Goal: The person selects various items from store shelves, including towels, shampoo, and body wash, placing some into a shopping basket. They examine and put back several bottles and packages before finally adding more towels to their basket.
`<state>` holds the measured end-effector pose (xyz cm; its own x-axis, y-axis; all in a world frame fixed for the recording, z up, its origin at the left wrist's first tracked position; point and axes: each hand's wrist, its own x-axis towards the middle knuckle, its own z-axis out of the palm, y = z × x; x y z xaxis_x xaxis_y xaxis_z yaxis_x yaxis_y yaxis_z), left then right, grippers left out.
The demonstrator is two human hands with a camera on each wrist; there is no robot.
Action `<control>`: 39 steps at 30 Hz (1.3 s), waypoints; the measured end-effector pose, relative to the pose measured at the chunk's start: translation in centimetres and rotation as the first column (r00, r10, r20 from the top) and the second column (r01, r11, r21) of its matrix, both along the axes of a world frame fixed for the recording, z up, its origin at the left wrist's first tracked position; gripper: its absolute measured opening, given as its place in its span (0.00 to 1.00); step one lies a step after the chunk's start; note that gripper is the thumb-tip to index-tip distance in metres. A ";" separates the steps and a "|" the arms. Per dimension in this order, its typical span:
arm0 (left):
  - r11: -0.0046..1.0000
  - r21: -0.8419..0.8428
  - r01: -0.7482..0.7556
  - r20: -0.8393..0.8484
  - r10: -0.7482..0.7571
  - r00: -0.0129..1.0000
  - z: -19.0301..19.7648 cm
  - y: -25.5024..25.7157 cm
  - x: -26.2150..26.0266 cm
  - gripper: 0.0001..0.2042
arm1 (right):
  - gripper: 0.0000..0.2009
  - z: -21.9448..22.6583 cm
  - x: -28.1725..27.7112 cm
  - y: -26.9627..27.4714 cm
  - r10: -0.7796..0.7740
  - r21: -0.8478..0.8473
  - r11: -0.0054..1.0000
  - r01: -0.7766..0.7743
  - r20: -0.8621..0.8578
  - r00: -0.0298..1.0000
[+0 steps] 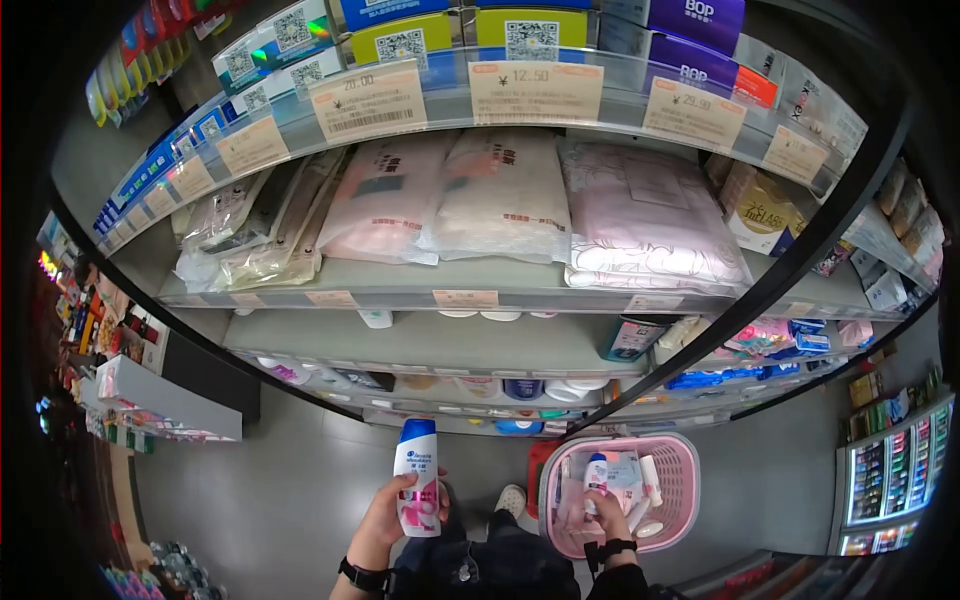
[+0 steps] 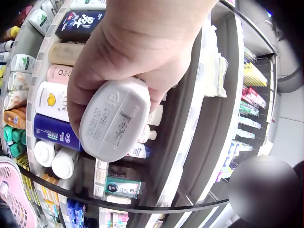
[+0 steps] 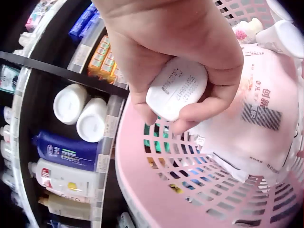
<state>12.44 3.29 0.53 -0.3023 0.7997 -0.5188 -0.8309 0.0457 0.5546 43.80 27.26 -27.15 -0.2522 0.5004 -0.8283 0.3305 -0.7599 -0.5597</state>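
My left hand (image 1: pixel 379 514) grips a large white shampoo bottle (image 1: pixel 417 478) with a blue cap and pink label, upright in front of the lower shelves. In the left wrist view its white base (image 2: pixel 115 121) faces the camera, printed with small text. My right hand (image 1: pixel 606 513) holds a smaller shampoo bottle (image 1: pixel 596 473) with a blue cap, over the pink basket (image 1: pixel 690 489). The right wrist view shows fingers wrapped round that bottle's white base (image 3: pixel 176 89). Beneath it in the basket lies a pink-white plastic package (image 3: pixel 259 109).
Store shelves (image 1: pixel 420 340) rise ahead, holding bagged textiles (image 1: pixel 498 195) and boxes above. More bottles (image 3: pixel 71 154) line the lower shelves beside the basket. White tubes (image 1: pixel 651 480) stand along the basket's right side. A shoe (image 1: pixel 511 499) shows on the grey floor (image 1: pixel 290 480).
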 end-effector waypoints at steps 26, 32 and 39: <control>0.994 0.113 -0.009 -0.045 0.014 0.999 -0.2 -8.7 -11.3 0.26 | 0.26 24.3 -19.2 -8.2 0.371 0.599 0.798 -0.058 -0.414 0.831; 0.989 0.111 -0.093 -0.065 0.101 0.993 -1.3 -13.5 -16.4 0.26 | 0.18 23.0 -24.4 -10.6 0.153 0.382 0.918 0.107 -0.590 0.793; 0.985 0.130 -0.116 -0.042 0.122 0.992 -2.6 -17.4 -21.5 0.26 | 0.19 25.8 -28.6 -10.0 0.080 0.476 0.779 0.408 -0.720 0.689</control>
<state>-9.05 -14.08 -2.11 -0.4222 0.8151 -0.3967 -0.7972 -0.1254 0.5906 15.17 17.30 -1.33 -0.4659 0.8848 0.0023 -0.4176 -0.2176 -0.8822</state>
